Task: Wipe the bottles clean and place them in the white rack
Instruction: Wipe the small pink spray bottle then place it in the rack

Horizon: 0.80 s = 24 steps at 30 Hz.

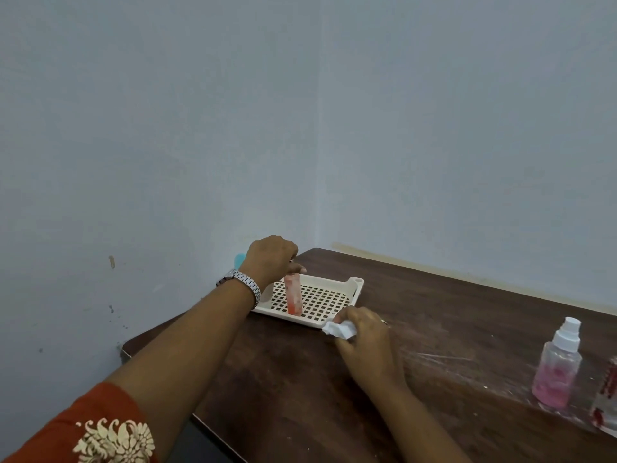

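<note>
A small pinkish-red bottle (293,295) stands upright in the white perforated rack (347,290) at the far left corner of the table. My left hand (270,259) pinches the bottle's top from above. My right hand (364,345) rests on the table just in front of the rack and holds a crumpled white tissue (339,329). A clear spray bottle (557,365) with pink liquid and a white cap stands at the right. Behind my left hand a pale bottle (266,292) and a blue object (239,261) are mostly hidden.
The dark wooden table (450,315) sits in a room corner with pale blue walls close behind the rack. A clear plastic sheet (494,372) lies under the spray bottle. A red-and-white object (606,402) is cut off at the right edge.
</note>
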{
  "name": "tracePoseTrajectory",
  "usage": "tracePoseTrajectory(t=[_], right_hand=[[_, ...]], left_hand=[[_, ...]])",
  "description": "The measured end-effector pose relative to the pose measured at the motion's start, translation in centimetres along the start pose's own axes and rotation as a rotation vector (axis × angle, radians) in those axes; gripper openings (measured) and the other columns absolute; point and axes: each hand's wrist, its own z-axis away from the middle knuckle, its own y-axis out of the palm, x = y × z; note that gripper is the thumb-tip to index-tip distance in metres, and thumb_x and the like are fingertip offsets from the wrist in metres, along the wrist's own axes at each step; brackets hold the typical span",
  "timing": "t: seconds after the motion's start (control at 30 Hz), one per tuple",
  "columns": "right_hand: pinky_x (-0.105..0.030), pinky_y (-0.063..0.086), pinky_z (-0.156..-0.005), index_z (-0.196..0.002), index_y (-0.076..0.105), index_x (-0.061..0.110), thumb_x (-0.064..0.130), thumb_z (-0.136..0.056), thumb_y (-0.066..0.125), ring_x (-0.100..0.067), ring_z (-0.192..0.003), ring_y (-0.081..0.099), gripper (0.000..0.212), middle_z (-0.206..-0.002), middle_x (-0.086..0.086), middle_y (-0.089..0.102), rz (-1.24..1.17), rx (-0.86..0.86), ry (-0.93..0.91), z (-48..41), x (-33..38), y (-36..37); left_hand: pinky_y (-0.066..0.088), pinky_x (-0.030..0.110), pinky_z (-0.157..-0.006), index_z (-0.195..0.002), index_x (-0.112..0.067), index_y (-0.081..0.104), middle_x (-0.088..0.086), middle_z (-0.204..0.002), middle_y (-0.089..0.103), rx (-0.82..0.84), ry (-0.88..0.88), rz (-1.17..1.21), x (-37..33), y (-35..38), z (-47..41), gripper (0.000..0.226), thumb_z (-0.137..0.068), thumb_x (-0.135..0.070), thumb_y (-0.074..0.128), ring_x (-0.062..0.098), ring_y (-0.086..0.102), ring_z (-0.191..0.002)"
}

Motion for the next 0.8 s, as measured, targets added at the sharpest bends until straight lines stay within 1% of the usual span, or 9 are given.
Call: tracePoseTrajectory(t=[0.17,0.27,0.47,0.6,0.67,0.73,0.8], right_hand=[[-0.025,0.052,-0.070,-0.083,0.057,0.033,0.037,-0.081,0.068,-0.004,-0.091,0.054,0.012,-0.095,0.013,0.062,0.006,0.014,0.010,-0.08,-0.14,0.11],[-0.026,0.051,-0.070,-0.084,0.059,0.032,0.035,-0.081,0.069,-0.004,-0.092,0.053,0.011,-0.095,0.013,0.062,0.004,0.016,0.013,-0.04,-0.18,0.04],[-0.020,0.045,-0.067,-0.081,0.059,0.031,0.034,-0.080,0.070,-0.005,-0.088,0.053,0.011,-0.091,0.012,0.061,-0.003,0.011,0.006,-0.03,0.10,-0.24],[-0.021,0.048,-0.067,-0.082,0.059,0.031,0.033,-0.080,0.070,-0.004,-0.089,0.053,0.012,-0.093,0.013,0.061,0.006,0.010,0.014,0.04,0.19,-0.28],[-0.020,0.048,-0.067,-0.083,0.059,0.031,0.033,-0.080,0.070,-0.003,-0.089,0.052,0.012,-0.094,0.012,0.062,0.014,0.014,0.018,0.06,0.35,-0.38],[-0.018,0.047,-0.067,-0.082,0.058,0.031,0.033,-0.081,0.070,-0.002,-0.088,0.052,0.012,-0.095,0.012,0.062,0.014,0.012,0.020,0.07,0.48,-0.48],[-0.014,0.044,-0.066,-0.082,0.058,0.031,0.033,-0.081,0.070,-0.002,-0.089,0.051,0.012,-0.096,0.012,0.062,0.014,0.011,0.016,0.10,0.55,-0.55]], left_hand=[[0.039,0.027,-0.068,-0.098,-0.011,0.061,0.005,-0.099,0.064,0.013,-0.003,0.003,0.40,0.04,-0.20,0.045,-0.088,-0.055,0.056,0.020,0.058,-0.092],[0.040,0.027,-0.069,-0.097,-0.009,0.061,0.007,-0.099,0.064,0.017,-0.013,0.014,0.55,0.14,-0.37,0.049,-0.086,-0.056,0.057,0.021,0.059,-0.091],[0.042,0.027,-0.067,-0.097,-0.008,0.062,0.007,-0.097,0.065,0.008,-0.039,-0.016,0.44,0.48,-0.40,0.055,-0.084,-0.061,0.056,0.021,0.061,-0.089],[0.043,0.027,-0.066,-0.094,-0.011,0.063,0.005,-0.091,0.066,-0.018,-0.070,-0.061,0.45,0.41,-0.21,0.057,-0.083,-0.066,0.054,0.017,0.055,-0.077],[0.045,0.028,-0.067,-0.090,-0.011,0.063,0.005,-0.089,0.066,-0.018,-0.085,-0.056,0.47,0.30,-0.20,0.058,-0.081,-0.068,0.053,0.016,0.051,-0.074],[0.048,0.029,-0.069,-0.089,-0.012,0.063,0.004,-0.088,0.067,-0.010,-0.095,-0.042,0.47,0.14,-0.14,0.062,-0.080,-0.072,0.051,0.017,0.054,-0.075],[0.050,0.030,-0.072,-0.093,-0.013,0.064,0.003,-0.090,0.068,-0.003,-0.101,-0.022,0.47,-0.06,-0.03,0.067,-0.078,-0.076,0.047,0.018,0.059,-0.082]])
